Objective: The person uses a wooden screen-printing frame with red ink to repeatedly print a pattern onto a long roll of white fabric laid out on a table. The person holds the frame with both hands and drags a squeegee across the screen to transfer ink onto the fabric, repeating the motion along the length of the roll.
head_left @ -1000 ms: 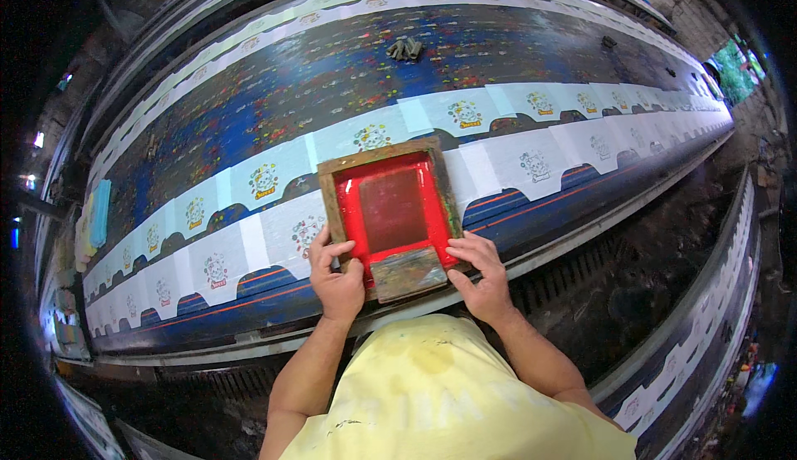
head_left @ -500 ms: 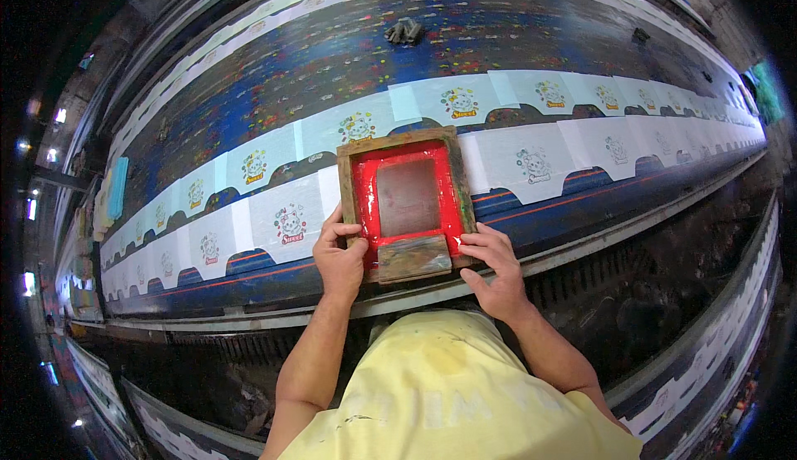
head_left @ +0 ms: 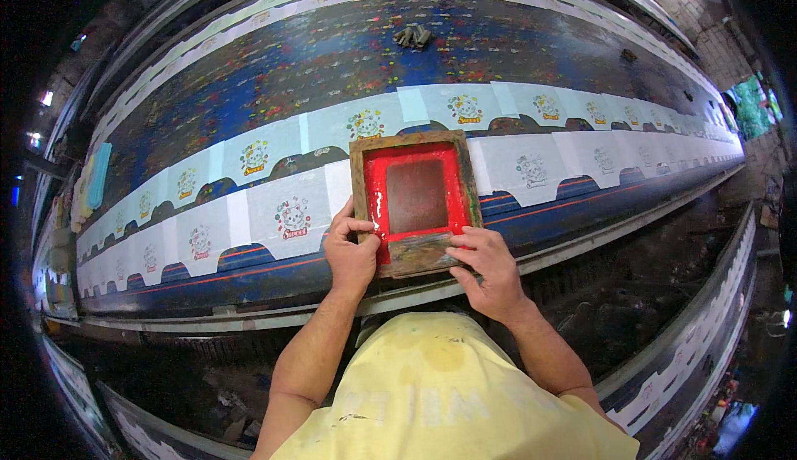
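A wooden printing screen frame (head_left: 475, 173) lies over the near row of white cut cloth pieces, its inner border coated in wet red ink around a darker mesh panel (head_left: 417, 194). Across its near end rests a flat wooden squeegee (head_left: 419, 254). My left hand (head_left: 350, 254) is closed on the frame's near left corner, thumb over the rim. At the squeegee's right end my right hand (head_left: 488, 271) has its fingers bent onto the wood, thumb lower down at the near edge. The cloth beneath the frame is hidden.
Cloth pieces with a cartoon animal print (head_left: 290, 217) run along the long dark table (head_left: 274, 78). A farther row has more colours. A small dark bundle (head_left: 413, 36) sits mid-table. A metal rail (head_left: 249, 320) edges the near side.
My right hand has shifted left from the frame's right side onto the squeegee's end. My left hand keeps its hold on the frame. The whole view has shifted slightly.
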`<move>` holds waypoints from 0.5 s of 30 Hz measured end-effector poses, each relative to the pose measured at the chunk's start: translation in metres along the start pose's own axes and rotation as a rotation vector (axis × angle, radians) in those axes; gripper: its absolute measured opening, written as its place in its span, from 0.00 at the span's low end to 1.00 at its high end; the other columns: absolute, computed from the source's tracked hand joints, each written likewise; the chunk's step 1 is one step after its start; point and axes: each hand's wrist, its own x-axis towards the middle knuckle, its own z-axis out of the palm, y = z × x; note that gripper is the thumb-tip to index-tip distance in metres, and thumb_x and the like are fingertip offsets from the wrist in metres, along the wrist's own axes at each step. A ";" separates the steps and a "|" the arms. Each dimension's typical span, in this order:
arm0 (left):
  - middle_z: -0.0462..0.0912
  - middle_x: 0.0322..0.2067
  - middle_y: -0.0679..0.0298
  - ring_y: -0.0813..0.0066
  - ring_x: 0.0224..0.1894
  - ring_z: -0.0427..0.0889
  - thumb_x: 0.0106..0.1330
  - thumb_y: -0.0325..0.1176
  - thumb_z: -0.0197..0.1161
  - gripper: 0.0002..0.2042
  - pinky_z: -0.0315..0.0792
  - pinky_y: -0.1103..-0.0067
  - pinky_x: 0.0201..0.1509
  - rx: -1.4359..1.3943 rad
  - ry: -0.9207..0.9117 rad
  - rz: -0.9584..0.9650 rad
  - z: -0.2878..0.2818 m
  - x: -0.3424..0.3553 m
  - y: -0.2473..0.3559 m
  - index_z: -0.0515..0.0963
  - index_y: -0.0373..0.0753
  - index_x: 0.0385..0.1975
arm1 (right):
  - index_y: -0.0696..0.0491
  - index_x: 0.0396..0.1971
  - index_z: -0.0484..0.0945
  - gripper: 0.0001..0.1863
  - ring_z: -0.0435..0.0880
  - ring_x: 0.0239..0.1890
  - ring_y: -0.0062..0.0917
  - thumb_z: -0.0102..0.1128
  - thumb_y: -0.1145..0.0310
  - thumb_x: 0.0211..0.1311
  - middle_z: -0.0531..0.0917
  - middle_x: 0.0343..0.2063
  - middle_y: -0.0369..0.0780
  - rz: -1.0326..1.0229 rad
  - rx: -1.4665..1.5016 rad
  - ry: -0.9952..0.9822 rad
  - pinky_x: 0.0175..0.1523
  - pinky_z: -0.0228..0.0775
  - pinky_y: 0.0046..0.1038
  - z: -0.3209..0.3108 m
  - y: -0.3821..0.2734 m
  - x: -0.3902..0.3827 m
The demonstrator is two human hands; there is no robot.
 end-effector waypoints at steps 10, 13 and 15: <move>0.79 0.76 0.36 0.47 0.80 0.79 0.56 0.16 0.71 0.09 0.70 0.62 0.83 -0.067 -0.017 -0.014 0.000 -0.002 -0.003 0.88 0.36 0.34 | 0.53 0.57 0.89 0.23 0.84 0.69 0.47 0.80 0.73 0.60 0.87 0.60 0.45 -0.024 -0.201 -0.215 0.73 0.77 0.50 0.010 -0.011 0.001; 0.79 0.77 0.37 0.47 0.81 0.78 0.56 0.15 0.71 0.09 0.69 0.62 0.84 0.004 -0.019 -0.017 -0.001 -0.001 -0.002 0.87 0.36 0.34 | 0.54 0.59 0.89 0.24 0.86 0.65 0.46 0.75 0.77 0.60 0.88 0.57 0.45 -0.118 -0.200 -0.199 0.70 0.79 0.48 0.016 0.003 0.012; 0.78 0.78 0.38 0.48 0.81 0.78 0.57 0.15 0.71 0.09 0.69 0.62 0.84 -0.013 -0.026 -0.038 -0.002 -0.001 0.000 0.87 0.36 0.34 | 0.55 0.60 0.88 0.24 0.86 0.63 0.45 0.72 0.76 0.62 0.89 0.57 0.45 -0.172 -0.189 -0.267 0.69 0.80 0.47 0.014 0.013 0.021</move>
